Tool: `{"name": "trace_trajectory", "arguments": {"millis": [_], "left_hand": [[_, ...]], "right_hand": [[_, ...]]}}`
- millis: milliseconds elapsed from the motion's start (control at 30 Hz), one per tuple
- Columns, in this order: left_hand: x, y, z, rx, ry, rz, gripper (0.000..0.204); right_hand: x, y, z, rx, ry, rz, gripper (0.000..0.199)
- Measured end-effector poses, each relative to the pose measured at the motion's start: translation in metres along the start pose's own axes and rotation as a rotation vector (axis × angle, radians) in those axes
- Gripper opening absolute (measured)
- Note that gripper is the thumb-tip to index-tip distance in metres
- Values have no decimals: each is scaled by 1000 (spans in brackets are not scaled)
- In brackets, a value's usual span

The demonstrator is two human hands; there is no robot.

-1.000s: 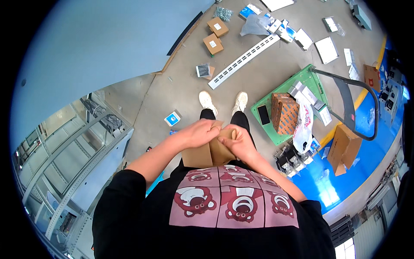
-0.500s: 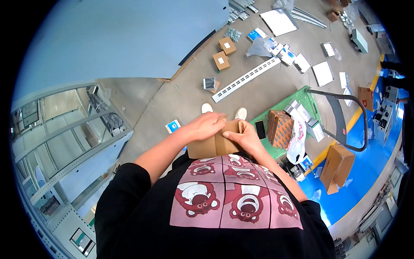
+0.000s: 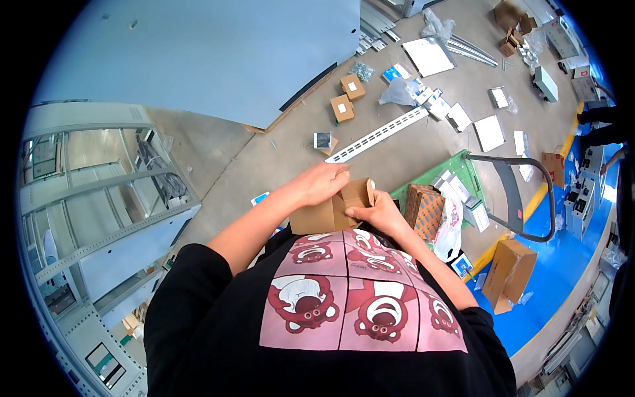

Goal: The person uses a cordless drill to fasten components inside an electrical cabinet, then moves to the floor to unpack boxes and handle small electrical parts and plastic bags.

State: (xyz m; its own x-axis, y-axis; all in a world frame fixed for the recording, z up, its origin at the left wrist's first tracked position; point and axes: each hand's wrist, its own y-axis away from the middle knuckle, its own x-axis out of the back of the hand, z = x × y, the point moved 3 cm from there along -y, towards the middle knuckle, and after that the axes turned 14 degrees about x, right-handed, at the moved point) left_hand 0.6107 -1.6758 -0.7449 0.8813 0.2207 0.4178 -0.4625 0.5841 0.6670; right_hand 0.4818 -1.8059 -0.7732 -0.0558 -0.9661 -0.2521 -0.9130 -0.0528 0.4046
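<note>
A small brown cardboard box [image 3: 316,220] with raised flaps is held close against my front at waist height. My left hand [image 3: 325,184] is closed at the box's far upper edge, its fingers pinched on what looks like a flap. On the right side, my right hand [image 3: 383,213] grips the box wall, with the thumb over the inner side and the fingers behind it. One flap [image 3: 358,194] stands up between the two hands. The inside of the box shows only in part, and its contents are hidden.
A green platform cart [image 3: 463,175] with a black handle stands to the right, carrying a patterned brown box [image 3: 423,210] and white cartons. Ahead lie a slotted metal strip [image 3: 377,136] and small cardboard boxes [image 3: 342,108]. A metal frame [image 3: 99,192] stands left, beneath a large grey-blue panel [image 3: 198,53].
My left hand has shifted slightly up and right at the box's edge. The flap between my hands stands more upright and the box looks more opened. My view has turned slightly.
</note>
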Motion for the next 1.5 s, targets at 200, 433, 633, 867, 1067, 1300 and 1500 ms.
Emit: {"name": "trace_trajectory", "arguments": {"millis": [200,433,633,867,1067,1300,1500], "left_hand": [[5,5,0,-9,18,13,39],[3,12,0,-16,40,79,42],[6,4,-14,21,106,33,43],[22,0,-18,6,151,130,38],[48,31,-34,-261,352,553,20],[68,90,-51,-577,-107,1059,37],[72,92,-90,-506,-330,1249,54]], "right_hand": [[-10,11,-6,90,17,-7,22],[-9,8,-4,141,-14,-42,25],[-13,10,-18,277,120,-36,24],[2,7,-24,185,2,68,21],[29,0,-40,276,-185,318,20],[40,-3,-40,514,280,294,29],[16,-15,-82,819,586,161,52]]}}
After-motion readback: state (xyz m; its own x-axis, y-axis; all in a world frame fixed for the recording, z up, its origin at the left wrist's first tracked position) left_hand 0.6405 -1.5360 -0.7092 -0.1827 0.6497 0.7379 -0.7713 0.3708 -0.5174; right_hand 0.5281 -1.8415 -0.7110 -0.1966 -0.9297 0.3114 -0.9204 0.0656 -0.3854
